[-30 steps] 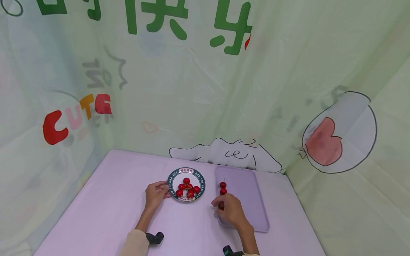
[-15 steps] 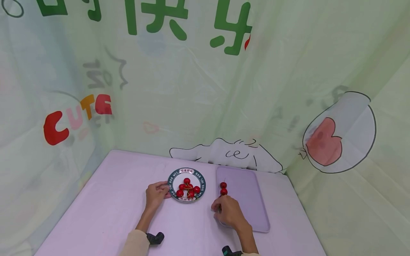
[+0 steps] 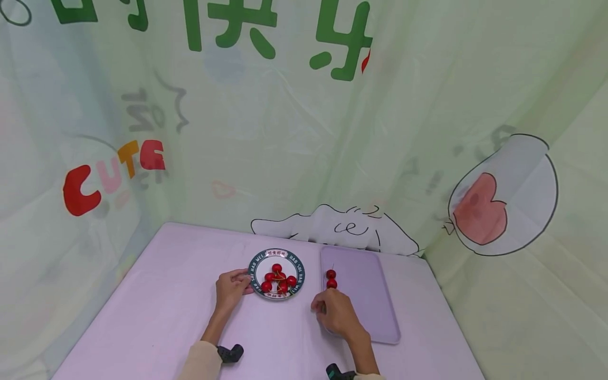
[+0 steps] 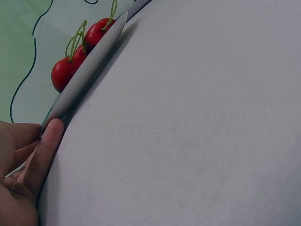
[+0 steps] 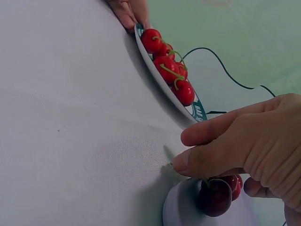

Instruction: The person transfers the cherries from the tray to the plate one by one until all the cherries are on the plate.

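A white plate with a dark green patterned rim (image 3: 254,264) carries several red cherries (image 3: 276,268) with green stems. My left hand (image 3: 231,289) pinches its left edge between thumb and fingers; in the left wrist view the plate looks slightly tilted. Over the near left side of the lilac tray (image 3: 368,295), my right hand (image 3: 338,312) has thumb and index finger together at the stem of a dark red cherry (image 5: 215,198). The stem's tip just shows past the thumb. Behind it are redder cherries (image 3: 331,284) in a row along the tray's left side.
A pale pink-lilac cloth (image 3: 157,306) covers the table. Behind it hangs a light green printed curtain (image 3: 285,132), reaching the table's back edge. A gap of cloth separates plate and tray. Black wrist devices (image 3: 230,353) sit on both forearms.
My right hand's fingers have closed in and turned over the nearest cherry, which no longer shows in the head view. The left hand and plate have stayed in place.
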### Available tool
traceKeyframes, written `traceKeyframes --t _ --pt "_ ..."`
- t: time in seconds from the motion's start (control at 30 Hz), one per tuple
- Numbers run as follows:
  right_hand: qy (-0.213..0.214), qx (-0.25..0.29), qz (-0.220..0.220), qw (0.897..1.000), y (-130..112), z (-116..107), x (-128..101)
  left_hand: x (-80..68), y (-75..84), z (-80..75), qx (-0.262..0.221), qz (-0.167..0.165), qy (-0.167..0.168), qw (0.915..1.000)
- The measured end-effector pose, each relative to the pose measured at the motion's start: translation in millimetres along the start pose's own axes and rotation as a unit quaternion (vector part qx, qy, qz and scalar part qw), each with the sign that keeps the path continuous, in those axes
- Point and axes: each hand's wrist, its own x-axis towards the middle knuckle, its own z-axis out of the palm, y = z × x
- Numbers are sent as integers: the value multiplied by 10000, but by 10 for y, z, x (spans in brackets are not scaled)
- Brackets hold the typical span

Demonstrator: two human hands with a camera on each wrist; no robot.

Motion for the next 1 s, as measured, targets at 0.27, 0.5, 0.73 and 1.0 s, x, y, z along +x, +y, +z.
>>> traceKeyframes --t 0.27,0.5,0.73,1.0 --pt "-102 151 169 9997 -37 -47 -23 3 -25 -5 -19 -50 -32 10000" --pt "-101 198 180 9996 -74 -66 -35 4 -22 -2 -79 1 -31 10000" --pt "80 423 265 9987 -86 -65 -44 1 -20 -5 -17 -46 12 10000" --pt "798 751 495 9927 -118 -109 -98 15 -22 -17 -38 -4 -1 10000"
